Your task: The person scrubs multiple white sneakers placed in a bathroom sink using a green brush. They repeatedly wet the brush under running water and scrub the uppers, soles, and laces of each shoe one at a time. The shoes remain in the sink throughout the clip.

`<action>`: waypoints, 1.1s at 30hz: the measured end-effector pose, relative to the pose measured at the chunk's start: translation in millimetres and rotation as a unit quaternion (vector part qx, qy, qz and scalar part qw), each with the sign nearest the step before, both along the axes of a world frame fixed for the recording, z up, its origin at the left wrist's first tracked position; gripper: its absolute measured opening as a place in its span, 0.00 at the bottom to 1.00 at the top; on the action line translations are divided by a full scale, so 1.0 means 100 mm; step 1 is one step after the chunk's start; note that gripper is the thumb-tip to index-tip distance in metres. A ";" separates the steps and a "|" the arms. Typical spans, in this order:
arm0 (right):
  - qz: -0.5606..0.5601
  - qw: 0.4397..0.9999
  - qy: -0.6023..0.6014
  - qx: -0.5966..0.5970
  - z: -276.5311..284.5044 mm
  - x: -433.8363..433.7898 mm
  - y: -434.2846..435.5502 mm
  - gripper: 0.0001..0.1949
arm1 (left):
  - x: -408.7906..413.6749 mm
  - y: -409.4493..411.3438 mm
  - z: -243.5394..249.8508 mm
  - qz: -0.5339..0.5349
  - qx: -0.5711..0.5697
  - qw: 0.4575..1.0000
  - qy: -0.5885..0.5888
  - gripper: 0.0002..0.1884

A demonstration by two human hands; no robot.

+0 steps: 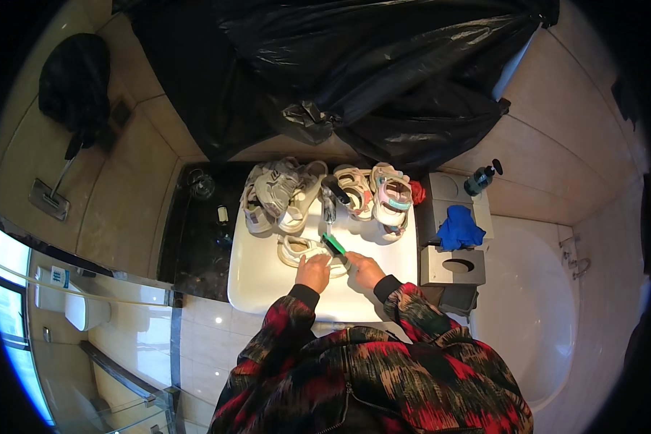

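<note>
My left hand (313,273) holds a white sandal (293,248) lying on its side or sole in the white washbasin (260,287); which of the two I cannot tell. My right hand (365,269) grips a green-backed brush (333,244) whose head is over the sandal, just below the running faucet (329,209). Grey and white sneakers (275,190) are piled at the basin's back left. Behind the basin's right half stand a sandal with a coral patch (356,192) and sandals with pink and turquoise straps (393,202).
Right of the basin are a tissue box (453,266), a blue cloth (460,228), a pump bottle (480,180) and a red item (417,192). A bathtub (526,314) lies farther right. Black plastic sheeting (358,70) hangs behind. A small bottle (222,215) is on the dark counter (195,271).
</note>
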State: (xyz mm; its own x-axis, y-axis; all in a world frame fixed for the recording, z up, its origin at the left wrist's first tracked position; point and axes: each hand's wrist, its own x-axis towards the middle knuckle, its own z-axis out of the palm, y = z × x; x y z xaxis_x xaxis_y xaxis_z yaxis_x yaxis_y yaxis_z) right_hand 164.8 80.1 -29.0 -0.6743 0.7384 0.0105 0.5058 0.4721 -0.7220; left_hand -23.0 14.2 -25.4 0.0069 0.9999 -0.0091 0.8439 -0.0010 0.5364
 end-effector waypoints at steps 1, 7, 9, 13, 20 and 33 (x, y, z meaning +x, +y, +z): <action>-0.003 1.000 0.006 0.007 0.01 -0.02 0.01 0.32 | 0.01 0.06 0.09 0.004 0.037 0.999 -0.002 0.17; -0.012 0.991 0.028 0.133 0.53 -0.21 0.18 0.32 | 0.12 0.33 0.51 0.012 0.184 0.983 0.013 0.23; -0.016 0.993 0.025 0.112 0.81 -0.24 0.28 0.35 | 0.13 0.45 0.67 0.001 0.187 0.982 0.039 0.29; -0.038 0.995 -0.053 0.070 1.22 -0.34 0.48 0.43 | 0.08 0.79 0.74 0.006 0.214 0.971 0.110 0.32; 0.013 0.983 -0.119 0.137 0.79 -0.35 0.77 0.43 | -0.03 0.92 0.64 -0.034 0.194 0.969 0.147 0.34; -0.015 0.997 -0.017 0.069 0.35 0.30 -0.08 0.23 | -0.21 -0.10 0.21 0.036 0.085 0.996 0.020 0.22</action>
